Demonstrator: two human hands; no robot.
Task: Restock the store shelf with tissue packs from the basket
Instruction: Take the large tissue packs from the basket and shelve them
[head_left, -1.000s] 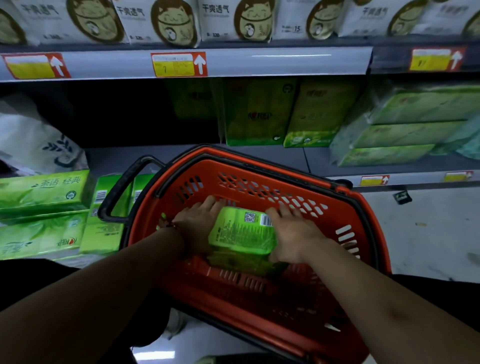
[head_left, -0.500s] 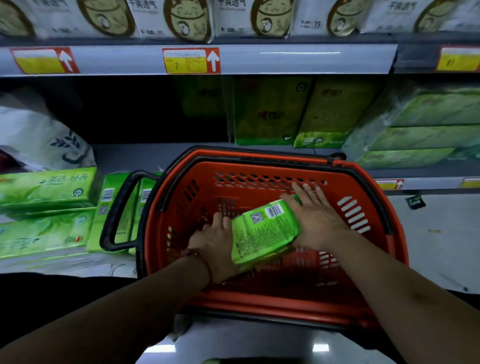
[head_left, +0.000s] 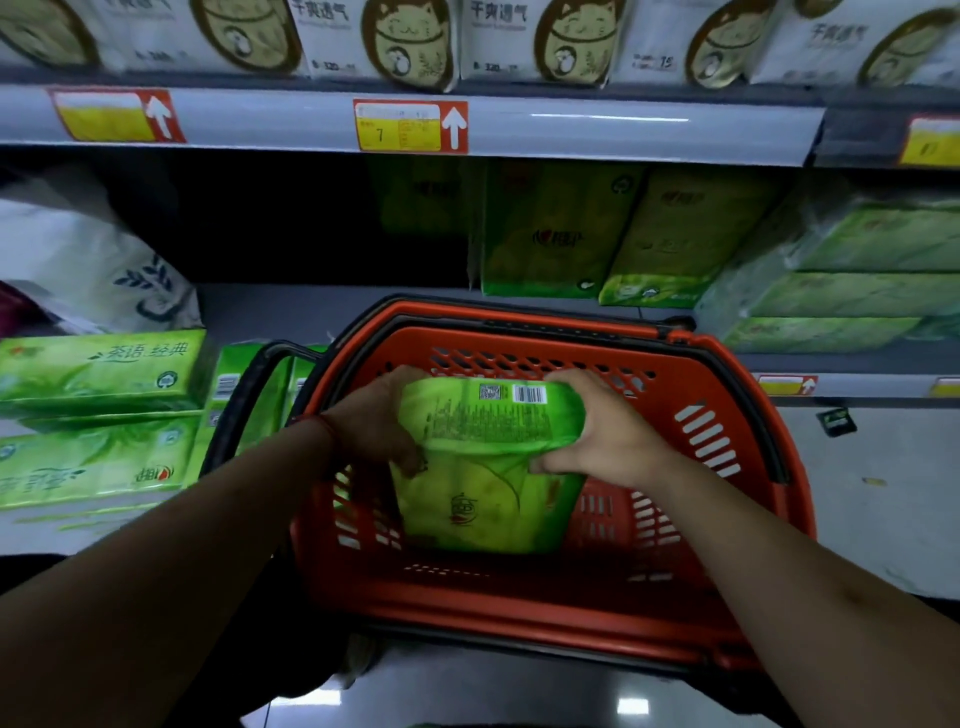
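Note:
A green tissue pack (head_left: 488, 457) hangs above the inside of the orange basket (head_left: 737, 467), barcode end up. My left hand (head_left: 379, 426) grips its left side and my right hand (head_left: 597, 431) grips its right side, thumb curled under the top edge. The basket stands in front of the lower shelf (head_left: 332, 312), whose middle stretch is dark and bare. The basket floor under the pack is hidden.
Green tissue boxes (head_left: 98, 415) are stacked at the left, beside the basket's black handle (head_left: 244, 405). Tall green packs (head_left: 597, 234) and wrapped green bundles (head_left: 857, 275) fill the shelf's right. White cat-print packs (head_left: 400, 36) line the upper shelf. A white bag (head_left: 88, 265) sits far left.
Both hands have lifted the pack up out of the basket bottom and turned it upright, so its front face now hangs toward me.

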